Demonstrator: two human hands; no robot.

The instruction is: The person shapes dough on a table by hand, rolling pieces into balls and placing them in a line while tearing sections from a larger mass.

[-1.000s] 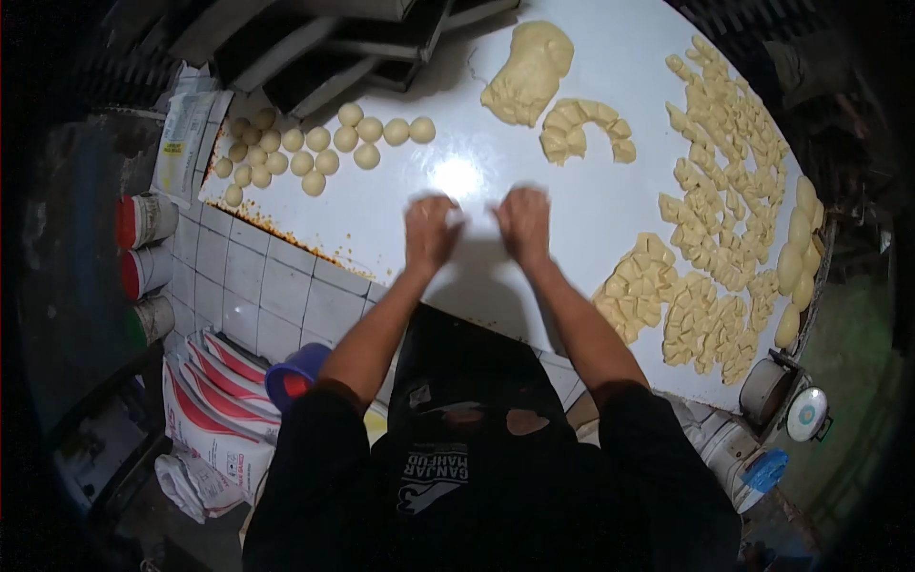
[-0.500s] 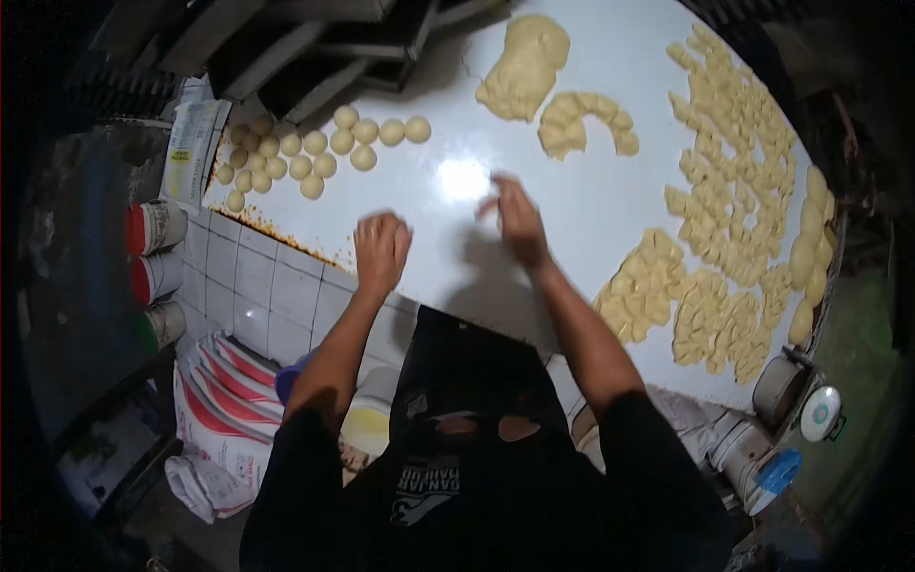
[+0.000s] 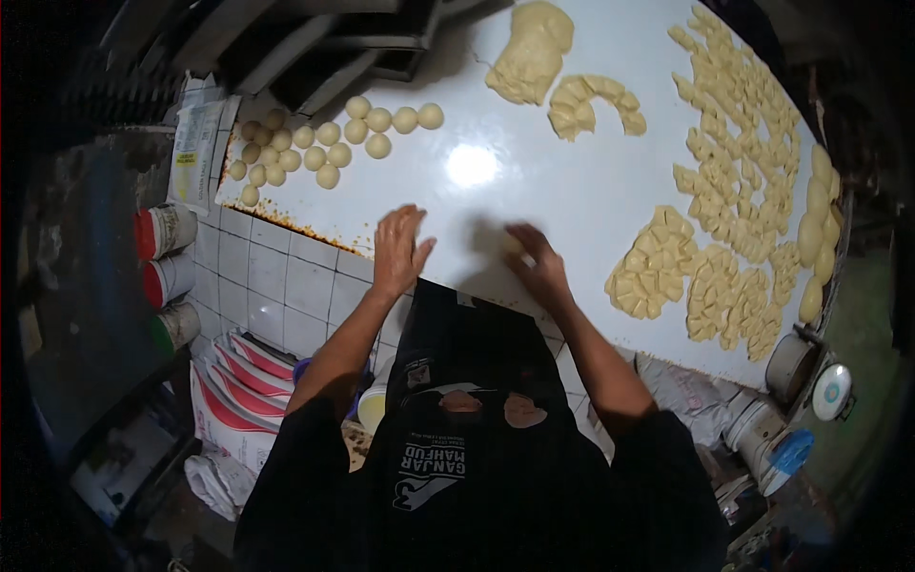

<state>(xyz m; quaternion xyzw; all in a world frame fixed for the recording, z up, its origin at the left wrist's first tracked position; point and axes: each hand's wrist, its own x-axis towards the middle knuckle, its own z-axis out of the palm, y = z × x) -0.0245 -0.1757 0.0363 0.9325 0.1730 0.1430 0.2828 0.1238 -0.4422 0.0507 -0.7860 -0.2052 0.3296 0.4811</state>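
Over the near edge of the white table, my left hand has its thumb held away from the fingers. Nothing shows in it, though its palm side is hidden. My right hand is curled around a small pale dough piece, just above the tabletop and to the right of my left hand. Several round dough balls sit at the table's left end. Toward the far side lie a large slab of dough and a curved strip of cut dough.
Cut dough pieces cover the table's right side, with a nearer cluster. Long smooth dough rolls line the right edge. Dark trays are stacked at the back left. Buckets and red-and-white sacks stand below left.
My right hand has come nearer to me and now shows a pale dough piece. My left hand's fingers have loosened from a curled shape. The view has shifted slightly.
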